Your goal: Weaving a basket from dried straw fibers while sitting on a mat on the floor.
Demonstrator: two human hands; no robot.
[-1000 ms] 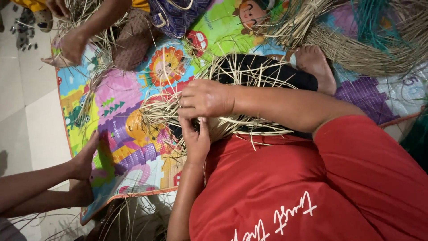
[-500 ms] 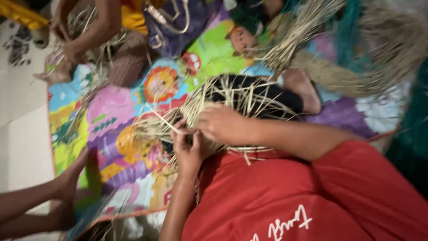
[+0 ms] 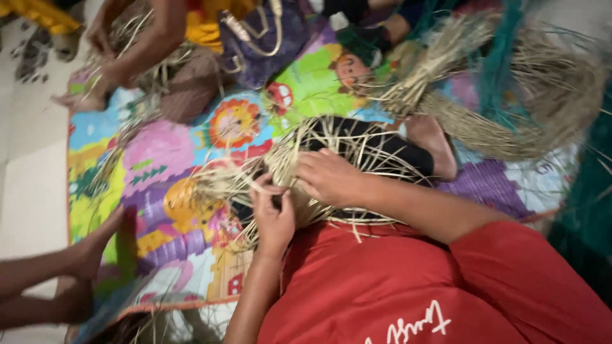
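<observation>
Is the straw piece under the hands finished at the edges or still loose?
Loose: unwoven strands fan out all around the straw piece that the left hand and right hand grip.

Soft, even indoor light; faint shadows; motion blur smears the whole frame, edges worst.

This looks like the floor of a home turned into a small craft spot, where several people sit together weaving dried straw. A bright children's play mat, printed with cartoon animals and shapes, lies over a pale tiled floor that shows at 9 o'clock. Loose bundles of dried straw are piled at 2 o'clock, beside teal strands. A half-woven straw piece sits at the centre of the view. At 11 o'clock another person's arm works more straw, and bare feet rest at 8 o'clock.
</observation>
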